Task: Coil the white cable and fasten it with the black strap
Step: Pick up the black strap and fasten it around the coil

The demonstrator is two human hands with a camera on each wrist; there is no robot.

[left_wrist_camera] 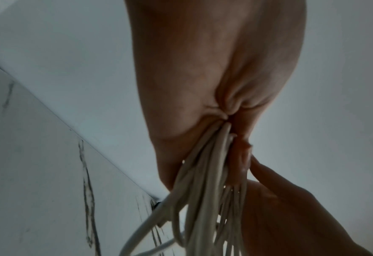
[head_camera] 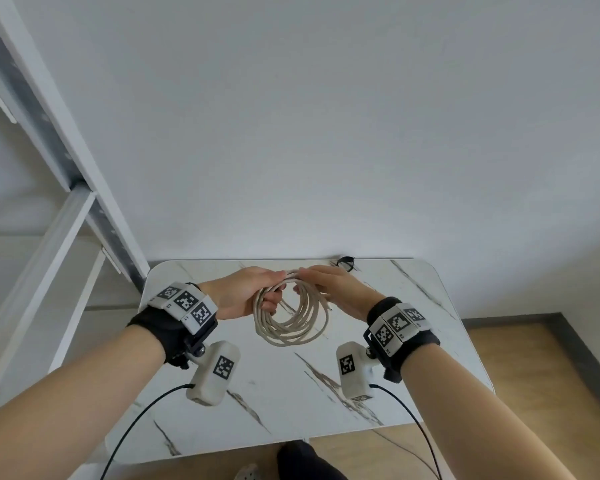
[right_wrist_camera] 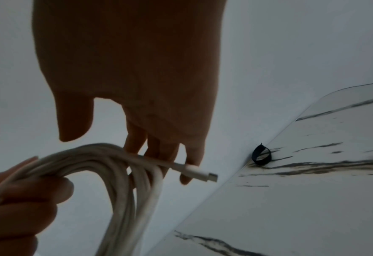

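glossy marble-look table [head_camera: 378,386], matt cable [head_camera: 284,332]

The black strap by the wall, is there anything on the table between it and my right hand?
No. In the right wrist view only bare marble table separates the right hand from the black strap.

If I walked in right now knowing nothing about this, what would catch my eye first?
Probably the white cable, already wound into a loose bundle of loops and held up above the marble-patterned table. The left hand grips the top of the loops while the right hand touches them with straight fingers, one plug end sticking out. The black strap lies apart at the table's far edge.
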